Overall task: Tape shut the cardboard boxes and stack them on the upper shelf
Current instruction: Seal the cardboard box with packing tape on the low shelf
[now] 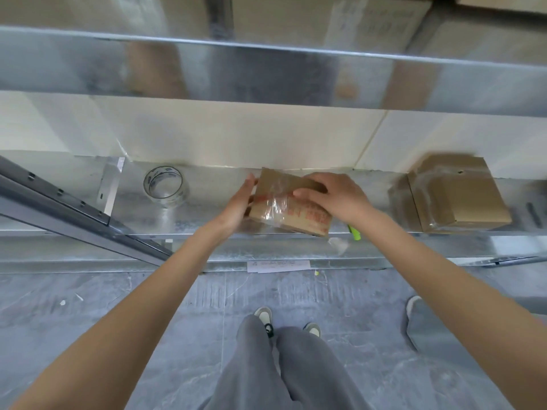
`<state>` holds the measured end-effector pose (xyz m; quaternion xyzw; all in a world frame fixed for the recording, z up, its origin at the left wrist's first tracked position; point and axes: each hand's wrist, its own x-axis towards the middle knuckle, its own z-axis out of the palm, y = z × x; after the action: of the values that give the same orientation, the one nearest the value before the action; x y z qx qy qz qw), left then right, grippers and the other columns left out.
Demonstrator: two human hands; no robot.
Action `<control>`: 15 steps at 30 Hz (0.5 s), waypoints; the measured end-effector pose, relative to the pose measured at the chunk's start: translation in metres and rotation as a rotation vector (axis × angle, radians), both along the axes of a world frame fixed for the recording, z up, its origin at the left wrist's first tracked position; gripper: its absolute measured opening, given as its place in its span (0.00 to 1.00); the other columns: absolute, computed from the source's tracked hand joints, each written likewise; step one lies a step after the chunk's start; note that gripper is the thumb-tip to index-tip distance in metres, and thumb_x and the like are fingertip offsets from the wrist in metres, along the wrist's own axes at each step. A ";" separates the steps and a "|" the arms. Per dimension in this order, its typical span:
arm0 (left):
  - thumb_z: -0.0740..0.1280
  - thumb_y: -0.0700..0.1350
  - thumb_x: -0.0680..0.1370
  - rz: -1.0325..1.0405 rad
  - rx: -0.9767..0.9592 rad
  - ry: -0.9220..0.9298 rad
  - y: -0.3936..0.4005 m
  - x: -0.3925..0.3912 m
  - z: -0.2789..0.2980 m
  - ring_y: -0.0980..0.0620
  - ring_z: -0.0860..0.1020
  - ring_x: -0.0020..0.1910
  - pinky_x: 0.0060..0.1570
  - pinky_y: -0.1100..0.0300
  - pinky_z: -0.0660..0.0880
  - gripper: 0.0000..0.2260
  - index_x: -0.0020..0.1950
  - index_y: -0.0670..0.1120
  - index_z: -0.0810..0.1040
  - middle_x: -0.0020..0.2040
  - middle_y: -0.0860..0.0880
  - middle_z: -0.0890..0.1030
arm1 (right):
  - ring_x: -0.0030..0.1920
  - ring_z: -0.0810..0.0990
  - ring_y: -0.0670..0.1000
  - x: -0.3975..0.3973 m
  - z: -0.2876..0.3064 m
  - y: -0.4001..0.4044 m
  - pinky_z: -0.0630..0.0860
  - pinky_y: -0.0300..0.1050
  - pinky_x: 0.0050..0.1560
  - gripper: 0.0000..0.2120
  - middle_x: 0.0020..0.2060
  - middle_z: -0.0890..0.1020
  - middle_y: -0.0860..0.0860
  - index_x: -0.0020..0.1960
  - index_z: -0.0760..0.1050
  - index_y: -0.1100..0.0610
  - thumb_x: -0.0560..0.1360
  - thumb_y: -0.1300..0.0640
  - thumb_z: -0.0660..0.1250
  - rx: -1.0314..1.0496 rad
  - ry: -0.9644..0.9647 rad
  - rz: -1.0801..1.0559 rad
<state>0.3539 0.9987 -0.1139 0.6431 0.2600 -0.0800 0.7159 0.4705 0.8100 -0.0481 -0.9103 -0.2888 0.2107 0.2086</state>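
— What's going on down at the lower shelf [207, 214]?

— Nearest me there are grey trousers and pale shoes on a grey tiled floor. Beyond them, both bare arms reach to a small cardboard box [288, 207] at the shelf's front edge, about midway along. The left hand [236, 205] cups the box's left end, fingers fairly straight against it. The right hand [333, 195] lies over the top, fingers curled round the far right edge, pressing down clear tape.

— Will the box be awkward?

— I'd guess it's light and stiff (the glossy tape could be slippery). Taking it by the two ends looks safest, away from the loose tape tail hanging off the front.

— Anything else there?

— A yellow-green tool [354, 232] lies at the front edge under the right wrist. A roll of clear tape [163, 186] stands near the back wall, left. A taped box [455, 196] sits well to the right. Above, the upper shelf [266, 72] is shiny metal, with more boxes [325, 19] on it.
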 end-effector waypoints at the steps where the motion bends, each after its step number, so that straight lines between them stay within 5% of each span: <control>1: 0.46 0.63 0.82 -0.008 0.020 0.007 -0.002 0.001 -0.001 0.53 0.82 0.56 0.55 0.61 0.77 0.23 0.63 0.57 0.76 0.57 0.52 0.83 | 0.49 0.79 0.49 0.003 0.000 0.003 0.72 0.46 0.44 0.17 0.45 0.80 0.43 0.52 0.75 0.46 0.76 0.34 0.59 -0.066 0.024 0.029; 3: 0.50 0.59 0.84 0.015 0.052 -0.012 -0.006 0.005 -0.004 0.49 0.77 0.63 0.66 0.53 0.72 0.21 0.69 0.53 0.73 0.64 0.48 0.79 | 0.63 0.74 0.56 0.006 -0.004 0.009 0.70 0.55 0.60 0.20 0.58 0.79 0.48 0.61 0.72 0.48 0.81 0.38 0.51 -0.202 -0.028 0.101; 5: 0.50 0.53 0.85 0.027 0.123 -0.107 -0.008 0.007 -0.003 0.56 0.71 0.69 0.68 0.61 0.67 0.20 0.77 0.52 0.62 0.71 0.52 0.71 | 0.77 0.56 0.52 0.001 -0.009 0.017 0.48 0.61 0.75 0.25 0.76 0.63 0.48 0.76 0.59 0.49 0.82 0.40 0.45 -0.271 -0.172 0.169; 9: 0.49 0.51 0.84 0.006 0.204 -0.189 -0.009 0.006 -0.003 0.76 0.71 0.57 0.55 0.78 0.67 0.18 0.74 0.52 0.61 0.63 0.61 0.71 | 0.78 0.43 0.46 -0.031 -0.016 0.037 0.36 0.56 0.76 0.33 0.79 0.47 0.48 0.80 0.45 0.54 0.81 0.38 0.43 -0.168 -0.214 0.242; 15: 0.49 0.52 0.84 -0.018 0.256 -0.205 -0.002 0.002 -0.004 0.56 0.71 0.68 0.68 0.61 0.66 0.16 0.71 0.54 0.63 0.68 0.51 0.73 | 0.78 0.40 0.47 -0.066 -0.013 0.043 0.33 0.56 0.75 0.36 0.79 0.46 0.51 0.79 0.45 0.58 0.80 0.35 0.41 -0.209 -0.294 0.253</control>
<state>0.3562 0.9968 -0.1181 0.7361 0.1880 0.0132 0.6501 0.4042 0.8530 -0.0608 -0.9043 -0.4048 0.1291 0.0405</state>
